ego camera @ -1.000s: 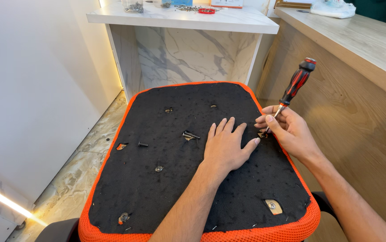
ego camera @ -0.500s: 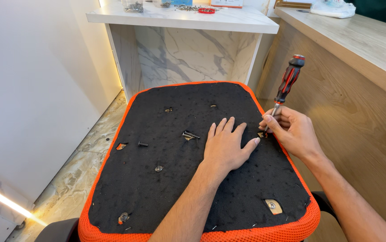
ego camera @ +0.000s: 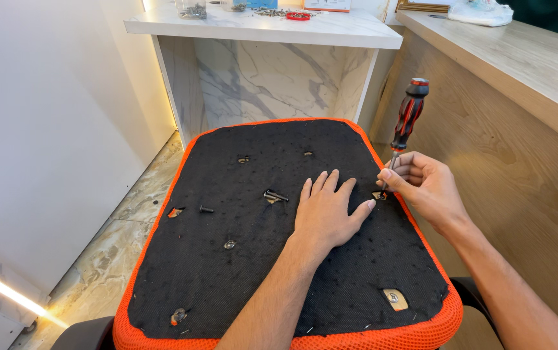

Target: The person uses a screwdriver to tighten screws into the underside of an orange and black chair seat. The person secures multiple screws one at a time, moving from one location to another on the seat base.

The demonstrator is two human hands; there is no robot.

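Since the earlier frames, the screwdriver [ego camera: 408, 120] has tilted more upright and its red and black handle now stands closer over the seat pad [ego camera: 279, 259]; the left hand has kept its place. This seat pad, black underneath with an orange rim, lies upside down, so that its screw holes face up and can be reached.

The right hand [ego camera: 425, 188] is at the right edge of the seat pad, its fingers closed around the thin metal shaft low down, probably to guide the tip into the hole [ego camera: 378, 195] there. Nothing grips the handle above.

The left hand [ego camera: 326, 214] lies flat and open on the black fabric near the middle of the seat pad, holding nothing; I judge it presses the pad steady.

Two loose bolts [ego camera: 275, 195] lie on the seat pad just left of this hand, one more bolt [ego camera: 206, 209] farther left. A white marble table [ego camera: 266, 26] stands behind the seat pad.
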